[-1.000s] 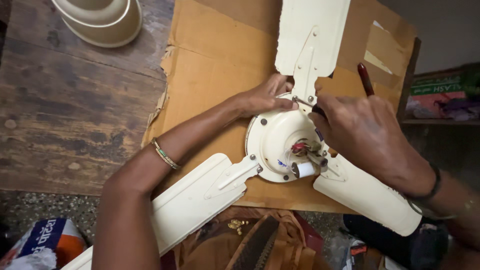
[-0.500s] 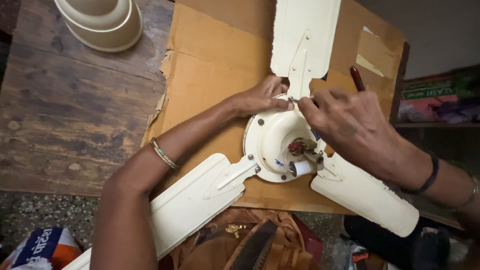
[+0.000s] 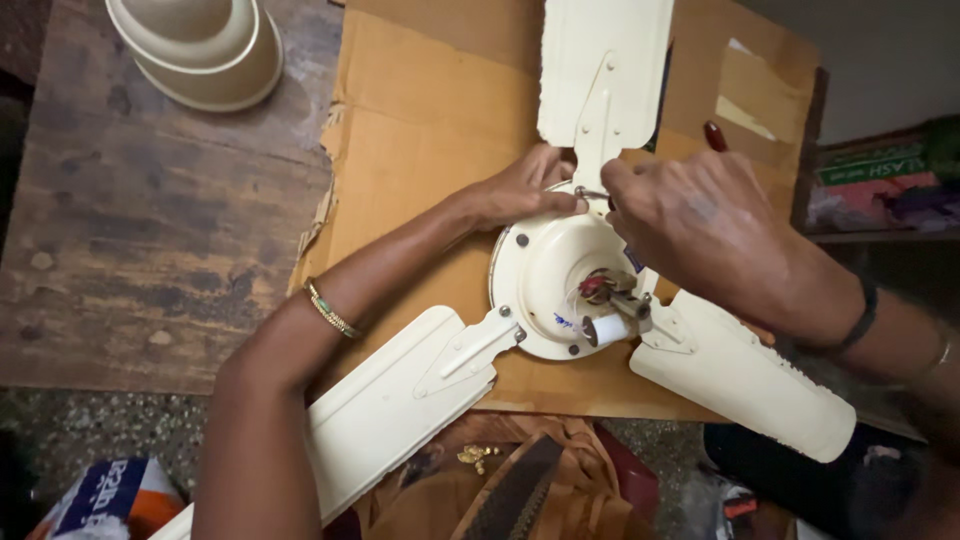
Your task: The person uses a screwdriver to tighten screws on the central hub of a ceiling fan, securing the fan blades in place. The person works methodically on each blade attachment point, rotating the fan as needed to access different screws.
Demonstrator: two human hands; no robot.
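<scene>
Both our hands worked at the ceiling fan's hub.

The cream fan motor point(image 3: 560, 275) lay on brown cardboard point(image 3: 420, 110) over the wooden surface point(image 3: 130, 230), three blades spread outward. Our left hand point(image 3: 525, 190) pressed fingertips against the top blade's bracket point(image 3: 598, 140); our right hand point(image 3: 700, 225) was closed around a red-handled screwdriver point(image 3: 714, 136). Cream canopy cups point(image 3: 200, 45) sat well apart.

The ceiling fan point(image 3: 570, 270) and its blades point(image 3: 400, 400) were cream. The cardboard sheet point(image 3: 420, 120) was tan-brown. The wooden table point(image 3: 150, 220) was weathered grey-brown. The screwdriver handle point(image 3: 715, 136) was dark red.
</scene>
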